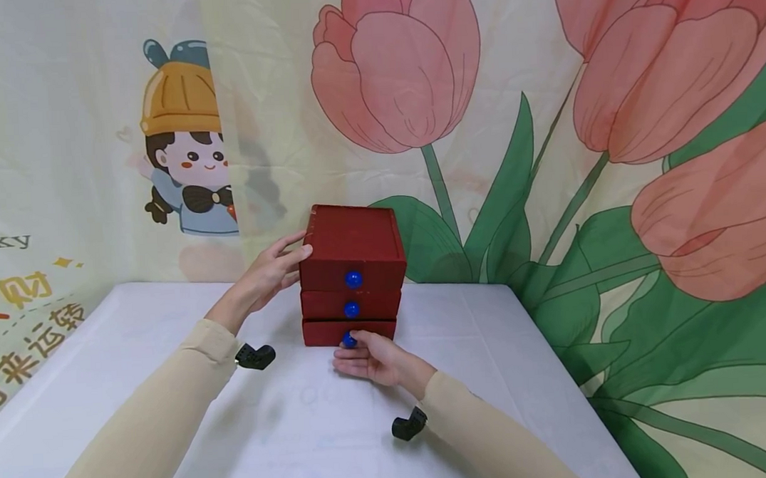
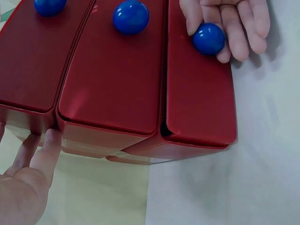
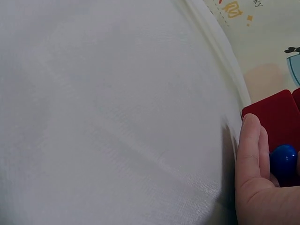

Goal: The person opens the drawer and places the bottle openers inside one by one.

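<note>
A small dark-red box of drawers (image 1: 357,233) stands on the table, with three drawer fronts stacked one above another. Each front has a round blue knob, the top knob (image 1: 354,279) and middle knob (image 1: 352,309) being untouched. My left hand (image 1: 270,274) rests against the box's left side, its fingers fairly straight. Low at the front, my right hand (image 1: 377,359) pinches the bottom knob (image 2: 208,39) between thumb and finger, the other fingers extended beneath it. In the left wrist view a dark gap runs along the upper edge of the bottom drawer (image 2: 201,98).
A white cloth covers the table (image 1: 288,428). Behind it hangs a backdrop printed with pink tulips (image 1: 408,74) and a cartoon figure (image 1: 189,147). Black mounts (image 1: 255,356) are at both wrists.
</note>
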